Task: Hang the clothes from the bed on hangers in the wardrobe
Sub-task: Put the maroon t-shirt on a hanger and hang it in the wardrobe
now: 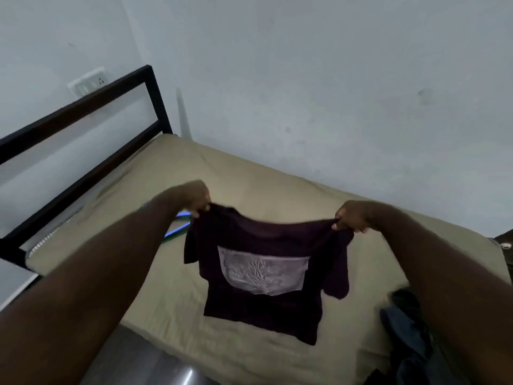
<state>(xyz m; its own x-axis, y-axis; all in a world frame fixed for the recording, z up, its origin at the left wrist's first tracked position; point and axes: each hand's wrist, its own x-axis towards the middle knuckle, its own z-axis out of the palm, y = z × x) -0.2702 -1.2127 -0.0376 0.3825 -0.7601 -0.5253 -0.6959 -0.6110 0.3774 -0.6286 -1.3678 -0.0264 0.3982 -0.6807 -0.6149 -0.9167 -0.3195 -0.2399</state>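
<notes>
Left hand point(198, 200) and right hand point(352, 216) each pinch a shoulder of the shirt point(263, 273), which I see spread open and hanging above the bed point(194, 168). My judgement of the step: shirt lifted, not yet on a hanger. The next move calls for freeing one hand for the hanger point(181, 214) (blurred, on the bed behind the left hand). More clothes point(408, 323) lie at right; wardrobe not in view.

Both hands (left hand point(199, 200); right hand point(352, 216)) hold T-shirt point(263, 276) above bed point(172, 173).
</notes>
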